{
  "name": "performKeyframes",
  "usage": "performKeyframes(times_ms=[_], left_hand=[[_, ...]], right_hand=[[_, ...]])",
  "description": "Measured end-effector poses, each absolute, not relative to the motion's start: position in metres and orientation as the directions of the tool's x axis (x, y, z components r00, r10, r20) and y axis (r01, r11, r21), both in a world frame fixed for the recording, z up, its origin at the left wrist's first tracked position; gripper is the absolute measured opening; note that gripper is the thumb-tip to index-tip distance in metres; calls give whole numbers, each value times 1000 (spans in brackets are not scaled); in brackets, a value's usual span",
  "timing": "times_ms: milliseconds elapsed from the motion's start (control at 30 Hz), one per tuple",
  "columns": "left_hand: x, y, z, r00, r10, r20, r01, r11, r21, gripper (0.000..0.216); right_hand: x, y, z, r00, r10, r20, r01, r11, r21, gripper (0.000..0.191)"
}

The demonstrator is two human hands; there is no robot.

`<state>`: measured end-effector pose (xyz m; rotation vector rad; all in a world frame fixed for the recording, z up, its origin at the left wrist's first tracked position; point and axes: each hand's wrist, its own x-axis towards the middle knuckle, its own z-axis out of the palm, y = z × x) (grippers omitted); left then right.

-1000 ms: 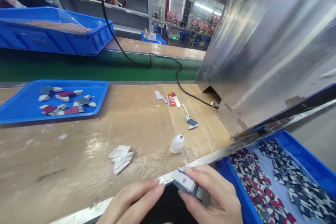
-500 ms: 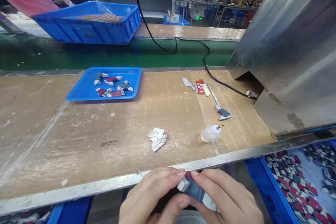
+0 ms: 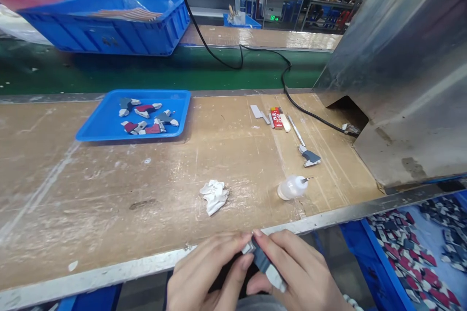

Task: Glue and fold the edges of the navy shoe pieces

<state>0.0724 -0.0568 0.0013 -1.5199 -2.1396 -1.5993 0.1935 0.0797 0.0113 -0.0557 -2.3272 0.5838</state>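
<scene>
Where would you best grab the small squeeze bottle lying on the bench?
Probably around the round white body of the bottle, coming from above: it lies on its side with the thin needle tip pointing right, so fingers should close across the body, away from that tip.

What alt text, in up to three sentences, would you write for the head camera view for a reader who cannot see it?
The left hand and right hand together hold a small grey and white plastic piece at the near edge of a worn wooden workbench. On the bench lie a crumpled white cloth, a small clear squeeze bottle and a shallow blue tray of similar pieces.
</scene>
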Motion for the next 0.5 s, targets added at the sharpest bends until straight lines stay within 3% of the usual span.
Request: performKeyframes(times_ms=[100, 200, 300, 400, 500], left_hand=[[50, -51, -3, -409, 691, 597, 810, -27, 586, 21], [35, -48, -11, -337, 750, 569, 846, -24, 533, 24], [36, -48, -18, -352, 782, 515, 837, 16, 547, 23], [45, -48, -21, -432, 746, 506, 815, 84, 573, 19], [50, -45, -21, -487, 665, 567, 834, 159, 529, 13]], right_hand=[[205, 95, 4, -721, 309, 620, -44, 873, -486, 45], [227, 122, -13, -605, 620, 499, 268, 749, -605, 28], [233, 144, -25, -440, 819, 369, 411, 549, -728, 46], [217, 153, -23, -507, 827, 242, 369, 462, -807, 66], [195, 154, -18, -617, 770, 161, 352, 453, -819, 60]])
